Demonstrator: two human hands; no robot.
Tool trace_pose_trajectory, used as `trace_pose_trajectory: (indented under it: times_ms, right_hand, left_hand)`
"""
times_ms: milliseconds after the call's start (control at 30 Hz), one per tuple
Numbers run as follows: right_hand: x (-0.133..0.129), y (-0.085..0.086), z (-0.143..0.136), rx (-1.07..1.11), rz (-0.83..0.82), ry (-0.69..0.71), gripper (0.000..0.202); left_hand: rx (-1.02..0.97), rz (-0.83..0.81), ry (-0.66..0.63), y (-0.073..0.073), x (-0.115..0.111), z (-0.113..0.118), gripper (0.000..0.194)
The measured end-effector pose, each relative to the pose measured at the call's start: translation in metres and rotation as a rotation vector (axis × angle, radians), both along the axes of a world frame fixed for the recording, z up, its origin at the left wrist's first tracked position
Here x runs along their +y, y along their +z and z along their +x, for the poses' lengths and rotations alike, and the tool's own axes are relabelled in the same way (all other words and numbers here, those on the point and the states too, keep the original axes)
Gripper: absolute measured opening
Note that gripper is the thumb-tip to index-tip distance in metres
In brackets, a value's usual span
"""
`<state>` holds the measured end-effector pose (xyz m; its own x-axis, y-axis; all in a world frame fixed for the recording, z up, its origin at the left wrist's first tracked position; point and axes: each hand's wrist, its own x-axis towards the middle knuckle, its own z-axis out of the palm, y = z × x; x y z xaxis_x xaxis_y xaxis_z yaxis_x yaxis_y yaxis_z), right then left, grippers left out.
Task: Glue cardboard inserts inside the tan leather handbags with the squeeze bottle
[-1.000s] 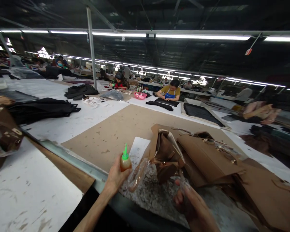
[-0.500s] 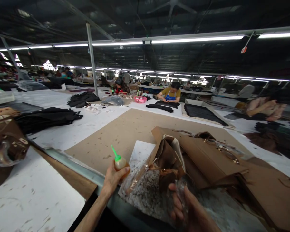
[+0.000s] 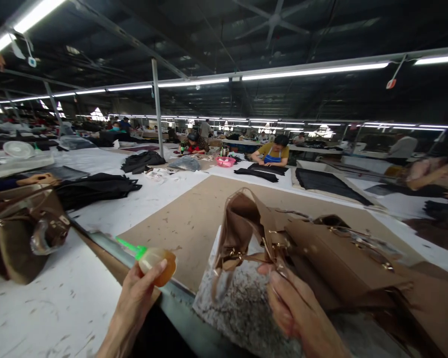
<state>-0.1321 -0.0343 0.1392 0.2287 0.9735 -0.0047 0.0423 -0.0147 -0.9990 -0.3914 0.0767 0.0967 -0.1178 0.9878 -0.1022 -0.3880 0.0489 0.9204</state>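
Observation:
My left hand [image 3: 136, 288] is wrapped round a squeeze bottle [image 3: 159, 266] with a green nozzle and amber liquid inside. The bottle lies nearly sideways, its nozzle pointing left. My right hand [image 3: 294, 306] is closed on the near edge of a brown handbag [image 3: 242, 219], beside its gold-coloured fittings. The exact part in the fingers is partly hidden; a bit of clear plastic seems to be there. The bag's open side stands up, and a loose strap end hangs at its left. Beneath it is a grey, glue-stained board [image 3: 239, 293].
More brown bags with metal fittings [image 3: 339, 248] lie at right. Brown board [image 3: 182, 219] covers the table ahead. At left, another brown bag [image 3: 22, 238] sits near a co-worker's hand [image 3: 43, 179]. Black pieces [image 3: 97, 191] lie beyond. A person [image 3: 274, 151] works across the table.
The squeeze bottle has tipped from near upright to sideways and moved left with my left hand. My right hand has shifted onto the bag's edge, and the bag stands higher. The view has turned slightly left.

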Motion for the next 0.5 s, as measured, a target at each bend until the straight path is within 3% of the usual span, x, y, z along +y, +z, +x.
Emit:
trace_pose_trajectory:
  times_ms: [133, 200, 267, 433, 500]
  right_hand:
    - [0.015, 0.016, 0.002, -0.749, 0.07, -0.3, 0.03]
    - [0.024, 0.006, 0.003, -1.269, 0.071, -0.387, 0.026]
    - [0.031, -0.02, 0.005, -1.553, 0.099, -0.351, 0.032]
    - [0.026, -0.109, 0.007, -1.434, 0.156, -0.342, 0.037]
    - [0.02, -0.13, 0.005, -0.91, 0.157, -0.235, 0.029]
  left_hand:
    - [-0.018, 0.03, 0.06, 0.008, -0.005, -0.011, 0.054]
    - [-0.027, 0.043, 0.091, 0.008, -0.005, -0.014, 0.054]
    - [-0.028, 0.048, 0.107, 0.006, -0.006, -0.016, 0.054]
    - [-0.022, 0.003, 0.069, 0.003, -0.013, -0.014, 0.053]
    - [-0.019, 0.001, 0.056, 0.005, -0.016, -0.012, 0.053]
